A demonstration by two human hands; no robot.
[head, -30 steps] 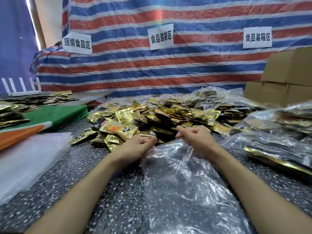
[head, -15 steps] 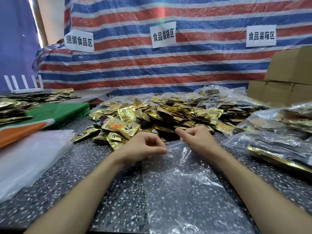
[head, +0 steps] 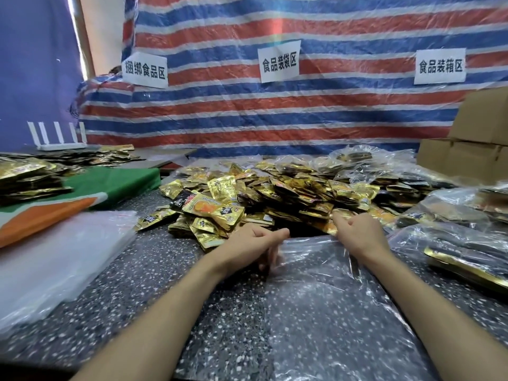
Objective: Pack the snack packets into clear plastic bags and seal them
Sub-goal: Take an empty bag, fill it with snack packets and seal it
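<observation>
A clear plastic bag lies flat on the speckled table in front of me, mouth facing away. My left hand is at the left end of the mouth, thumb on top and fingers blurred under the film, holding the edge. At the right end, my right hand pinches the mouth's edge. Just beyond both hands lies a big heap of gold snack packets; neither hand holds a packet.
A stack of empty clear bags lies at left beside green and orange cloth. Filled clear bags pile up at right, cardboard boxes behind them. More packets sit far left. A striped tarp closes the back.
The crumpled bag has been drawn flat on the table. My hands moved apart along its mouth, and my left hand's fingers slid under the film.
</observation>
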